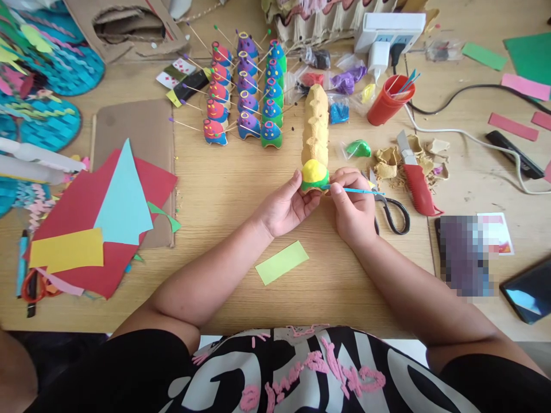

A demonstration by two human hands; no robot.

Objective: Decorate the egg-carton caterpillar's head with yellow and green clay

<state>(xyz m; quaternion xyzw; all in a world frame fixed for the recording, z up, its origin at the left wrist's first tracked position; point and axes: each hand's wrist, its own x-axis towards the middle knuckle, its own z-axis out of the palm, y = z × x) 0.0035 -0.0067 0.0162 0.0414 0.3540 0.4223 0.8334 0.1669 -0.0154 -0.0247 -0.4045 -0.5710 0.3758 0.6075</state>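
My left hand (286, 206) grips the near end of a tan egg-carton strip (316, 123), whose bumps run away from me. The nearest bump carries yellow clay (314, 170) on top and a band of green clay (310, 186) round its lower edge. Between the fingers of my right hand (353, 203) is a thin blue stick (355, 190), its tip touching the green band on the right side. Black-handled scissors (396, 215) lie partly hidden behind my right hand. A pale green paper strip (282, 262) rests between my forearms.
Behind stand three rows of painted egg-carton caterpillars (248, 103) with pin feelers. Bagged clay (344, 80), a red cup (391, 100), a power strip (390, 31) and a red-handled knife (415, 178) are to the right. Coloured paper (77, 212) covers cardboard (131, 126) at left.
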